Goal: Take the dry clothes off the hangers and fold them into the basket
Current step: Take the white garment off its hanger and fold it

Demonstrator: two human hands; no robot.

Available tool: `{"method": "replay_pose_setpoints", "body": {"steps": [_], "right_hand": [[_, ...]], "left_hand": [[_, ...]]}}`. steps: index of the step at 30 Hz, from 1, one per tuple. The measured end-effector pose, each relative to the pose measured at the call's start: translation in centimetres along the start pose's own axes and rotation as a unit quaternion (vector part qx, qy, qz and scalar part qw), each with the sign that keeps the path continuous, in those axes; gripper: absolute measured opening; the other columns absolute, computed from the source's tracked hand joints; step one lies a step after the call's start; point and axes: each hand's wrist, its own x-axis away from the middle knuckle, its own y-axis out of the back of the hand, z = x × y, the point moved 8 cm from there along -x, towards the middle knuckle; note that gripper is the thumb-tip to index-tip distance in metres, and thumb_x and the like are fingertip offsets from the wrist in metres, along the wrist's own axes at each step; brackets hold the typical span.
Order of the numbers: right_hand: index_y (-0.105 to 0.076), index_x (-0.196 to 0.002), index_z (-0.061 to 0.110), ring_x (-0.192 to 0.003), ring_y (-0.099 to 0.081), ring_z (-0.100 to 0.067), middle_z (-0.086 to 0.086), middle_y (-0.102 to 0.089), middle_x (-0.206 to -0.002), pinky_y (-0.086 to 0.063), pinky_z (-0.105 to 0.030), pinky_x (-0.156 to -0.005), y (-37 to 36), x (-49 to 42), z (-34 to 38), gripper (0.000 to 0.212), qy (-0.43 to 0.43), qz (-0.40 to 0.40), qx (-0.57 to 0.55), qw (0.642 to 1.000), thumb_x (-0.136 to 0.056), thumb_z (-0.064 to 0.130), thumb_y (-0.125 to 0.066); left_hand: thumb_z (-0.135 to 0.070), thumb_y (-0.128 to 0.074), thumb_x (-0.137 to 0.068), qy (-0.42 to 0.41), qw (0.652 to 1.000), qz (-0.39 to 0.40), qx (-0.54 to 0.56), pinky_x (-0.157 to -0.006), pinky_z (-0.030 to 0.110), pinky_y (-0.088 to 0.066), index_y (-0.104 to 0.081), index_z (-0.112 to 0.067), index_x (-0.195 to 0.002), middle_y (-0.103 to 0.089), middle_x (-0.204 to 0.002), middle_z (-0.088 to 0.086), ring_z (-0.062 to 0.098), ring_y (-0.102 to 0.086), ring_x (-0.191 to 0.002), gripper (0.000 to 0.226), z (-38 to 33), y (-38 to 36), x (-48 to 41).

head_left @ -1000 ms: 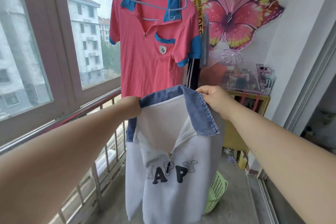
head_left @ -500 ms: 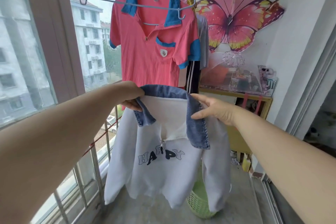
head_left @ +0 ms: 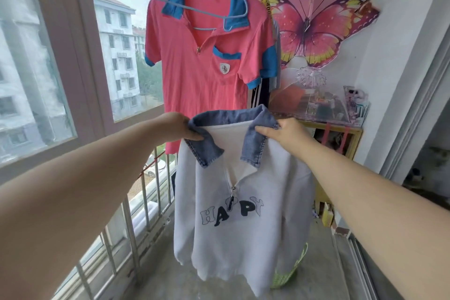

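A white sweatshirt [head_left: 243, 231] with a denim-blue collar and the word HAPPY hangs in front of me, held up at the shoulders. My left hand [head_left: 179, 126] pinches the collar's left side. My right hand [head_left: 285, 133] grips the collar's right side. Behind it a pink polo shirt [head_left: 207, 68] with a blue collar hangs on a pale wire hanger [head_left: 233, 16]. A green mesh basket [head_left: 289, 273] stands on the floor, mostly hidden behind the sweatshirt's right sleeve.
A metal railing [head_left: 136, 214] and windows run along the left. More dark clothes [head_left: 261, 92] hang behind the polo. A butterfly kite [head_left: 314, 29] leans on the back wall above a yellow shelf [head_left: 341, 139]. A sliding door track [head_left: 360, 263] lies on the right.
The sweatshirt has turned to face me squarely and both hands have shifted their hold along the collar, which now sits spread and level. My view has moved slightly.
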Motion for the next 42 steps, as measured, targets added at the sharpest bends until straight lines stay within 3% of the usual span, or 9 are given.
{"method": "replay_pose_setpoints", "body": {"steps": [2, 4, 10, 17, 22, 26, 30, 35, 42], "right_hand": [[-0.075, -0.091, 0.015, -0.090, -0.068, -0.025, -0.007, -0.074, -0.091, -0.052, -0.038, -0.084, 0.4, 0.0, -0.4, 0.046, -0.006, -0.018, -0.005, 1.000, -0.074, 0.058, -0.072], [-0.075, -0.091, 0.012, -0.090, -0.068, -0.027, -0.010, -0.074, -0.090, -0.053, -0.040, -0.083, 0.6, 0.1, -0.8, 0.050, -0.012, -0.026, -0.007, 1.000, -0.072, 0.059, -0.072], [-0.075, -0.091, 0.010, -0.073, -0.064, -0.021, -0.014, -0.073, -0.085, -0.042, -0.030, -0.065, 0.9, 1.1, -1.2, 0.062, -0.021, -0.008, 0.039, 0.999, -0.060, 0.064, -0.075], [-0.077, -0.092, 0.022, -0.087, -0.068, -0.019, -0.002, -0.074, -0.088, -0.054, -0.040, -0.085, 1.2, 1.9, -1.5, 0.040, -0.018, 0.010, 0.087, 0.996, -0.063, 0.048, -0.084], [-0.067, -0.069, 0.025, -0.075, -0.063, -0.019, -0.002, -0.070, -0.077, -0.044, -0.030, -0.063, 1.1, 2.9, -0.8, 0.025, -0.017, 0.001, 0.131, 0.991, -0.066, 0.042, -0.085], [-0.048, -0.057, 0.022, -0.063, -0.052, -0.018, 0.005, -0.051, -0.059, -0.028, -0.024, -0.049, 0.9, 4.0, -0.5, 0.045, -0.040, -0.033, 0.224, 0.973, -0.065, 0.050, -0.082], [-0.057, -0.074, 0.023, -0.077, -0.060, -0.024, 0.003, -0.057, -0.072, -0.036, -0.023, -0.056, -0.2, 5.0, 0.1, 0.035, -0.033, -0.082, 0.329, 0.940, -0.074, 0.054, -0.072], [-0.064, -0.094, 0.018, -0.087, -0.064, -0.028, -0.005, -0.067, -0.093, -0.037, -0.027, -0.063, -2.4, 5.7, 1.0, 0.012, -0.024, -0.099, 0.365, 0.925, -0.088, 0.025, -0.056], [-0.064, -0.103, 0.011, -0.096, -0.063, -0.032, -0.008, -0.065, -0.102, -0.041, -0.029, -0.068, -5.7, 6.3, 0.6, 0.021, -0.110, -0.067, 0.187, 0.974, -0.086, 0.023, -0.057]], "left_hand": [[-0.058, -0.066, -0.076, -0.011, 0.996, 0.012, 0.088, -0.087, 0.035, -0.047, -0.064, -0.015, -0.112, -0.066, -0.105, 0.007, 0.027, -0.060, -0.101, 0.055, 0.4, -0.7, -0.1], [-0.062, -0.058, -0.080, -0.028, 0.990, 0.011, 0.135, -0.095, 0.044, -0.048, -0.059, -0.025, -0.119, -0.065, -0.114, 0.004, 0.028, -0.060, -0.107, 0.054, 0.4, -1.3, -0.1], [-0.049, -0.073, -0.075, -0.125, 0.991, -0.046, 0.015, -0.082, 0.032, -0.049, -0.059, -0.027, -0.105, -0.068, -0.101, -0.002, 0.020, -0.062, -0.096, 0.040, -1.4, -1.0, 1.0], [-0.050, -0.085, -0.058, -0.124, 0.988, 0.040, -0.087, -0.063, 0.024, -0.046, -0.059, -0.036, -0.073, -0.067, -0.076, -0.010, 0.012, -0.062, -0.072, 0.033, -1.2, -1.7, 1.7], [-0.055, -0.081, -0.060, -0.067, 0.994, 0.000, -0.090, -0.055, 0.026, -0.040, -0.068, -0.026, -0.077, -0.065, -0.072, -0.001, 0.017, -0.058, -0.067, 0.036, -1.3, -2.1, 1.6], [-0.066, -0.073, -0.059, 0.012, 0.996, -0.017, -0.083, -0.054, 0.027, -0.038, -0.066, -0.020, -0.076, -0.059, -0.067, 0.000, 0.019, -0.056, -0.065, 0.050, -1.3, -3.1, 1.4], [-0.064, -0.071, -0.063, 0.049, 0.998, -0.001, -0.051, -0.055, 0.026, -0.041, -0.067, -0.020, -0.084, -0.066, -0.078, 0.001, 0.018, -0.060, -0.069, 0.048, -1.9, -4.8, 1.4], [-0.055, -0.070, -0.065, 0.102, 0.994, -0.036, -0.027, -0.048, 0.024, -0.039, -0.064, -0.017, -0.081, -0.060, -0.070, 0.000, 0.017, -0.058, -0.061, 0.041, -2.6, -6.3, 1.7], [-0.037, -0.063, -0.072, 0.081, 0.993, -0.087, -0.025, -0.045, 0.021, -0.035, -0.062, -0.017, -0.079, -0.058, -0.067, 0.000, 0.017, -0.055, -0.056, 0.021, -4.3, -8.3, 1.7]]}}
